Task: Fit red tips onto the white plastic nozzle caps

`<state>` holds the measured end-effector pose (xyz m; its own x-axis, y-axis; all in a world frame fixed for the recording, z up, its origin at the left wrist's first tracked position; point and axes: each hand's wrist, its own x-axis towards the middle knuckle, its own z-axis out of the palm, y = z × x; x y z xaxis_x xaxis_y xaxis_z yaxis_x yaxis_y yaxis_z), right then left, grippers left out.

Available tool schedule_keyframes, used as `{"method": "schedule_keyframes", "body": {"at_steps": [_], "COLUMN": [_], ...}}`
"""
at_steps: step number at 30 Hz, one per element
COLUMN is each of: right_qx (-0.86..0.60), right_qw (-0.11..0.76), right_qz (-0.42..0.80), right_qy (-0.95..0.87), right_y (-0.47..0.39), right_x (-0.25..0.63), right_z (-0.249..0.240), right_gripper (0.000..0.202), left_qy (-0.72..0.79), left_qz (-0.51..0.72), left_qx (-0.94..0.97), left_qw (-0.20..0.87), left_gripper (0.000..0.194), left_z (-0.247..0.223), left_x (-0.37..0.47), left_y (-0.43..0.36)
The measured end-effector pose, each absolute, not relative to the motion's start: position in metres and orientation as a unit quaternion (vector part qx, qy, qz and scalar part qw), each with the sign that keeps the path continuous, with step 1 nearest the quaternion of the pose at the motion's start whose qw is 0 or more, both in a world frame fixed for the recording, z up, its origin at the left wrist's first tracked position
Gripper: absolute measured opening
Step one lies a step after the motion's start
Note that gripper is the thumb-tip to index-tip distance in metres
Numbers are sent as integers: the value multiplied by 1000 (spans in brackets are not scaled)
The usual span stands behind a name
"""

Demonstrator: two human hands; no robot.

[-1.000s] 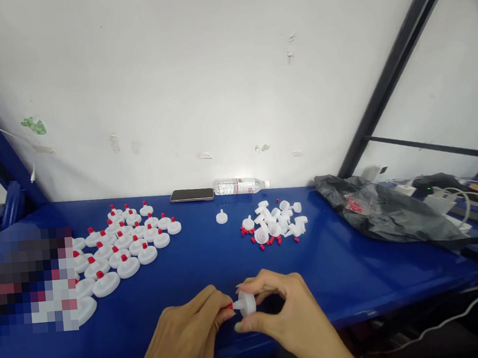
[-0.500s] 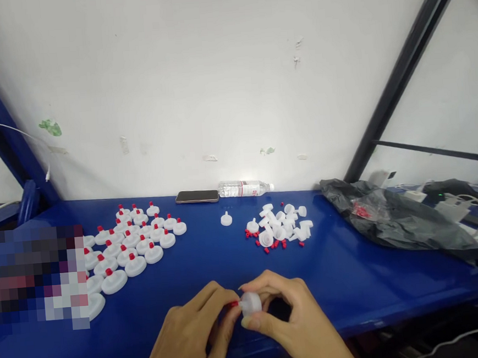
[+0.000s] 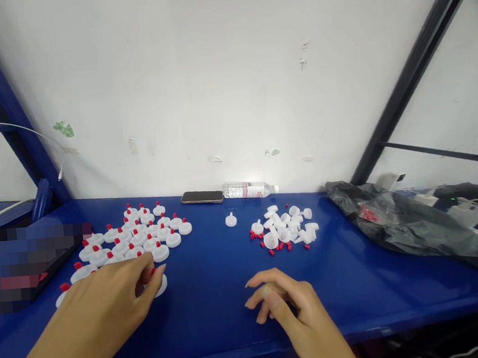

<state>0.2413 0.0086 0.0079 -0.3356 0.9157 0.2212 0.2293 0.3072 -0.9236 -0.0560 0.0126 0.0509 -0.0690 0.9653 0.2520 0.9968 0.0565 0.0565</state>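
Head view shows the left hand (image 3: 108, 299) pinching a red-tipped cap (image 3: 159, 283) beside the finished rows (image 3: 140, 236), right hand (image 3: 290, 307) loosely open and empty; a careless nudge could topple neighbours.

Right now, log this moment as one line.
left hand: on red-tipped white cap beside capped group | right hand: empty, over blue table

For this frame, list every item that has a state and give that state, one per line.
Left hand: fingers on a white cap with a red tip, at the near edge of the capped group.
Right hand: empty, fingers loosely curled above the blue table.
Capped group: upright, red tips on.
Loose pile of white caps: jumbled, red tips scattered among them.
Single white cap: upright, no red tip.
Water bottle: lying on its side.
Phone: flat, screen dark.
Black bag: crumpled.
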Motion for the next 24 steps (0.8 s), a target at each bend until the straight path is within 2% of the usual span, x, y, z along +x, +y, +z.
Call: {"method": "schedule_keyframes", "body": {"at_steps": [9,19,24], "right_qx": [-421,-424,-428], "right_qw": [375,368,370], "right_qz": [402,404,404], "right_qy": [-721,-722,-719], "right_y": [13,10,9], "right_x": [245,244,242], "right_z": [3,4,7], "right_gripper": [46,43,39], "left_qy": [-756,-760,-762], "left_qz": [-4,0,-50], "left_qx": [-650,-643,-632], "left_qw": [78,100,136], "left_gripper": [32,34,39], "left_z": [67,61,61], "left_x": [-46,-51,-48], "left_y": [7,11,7]}}
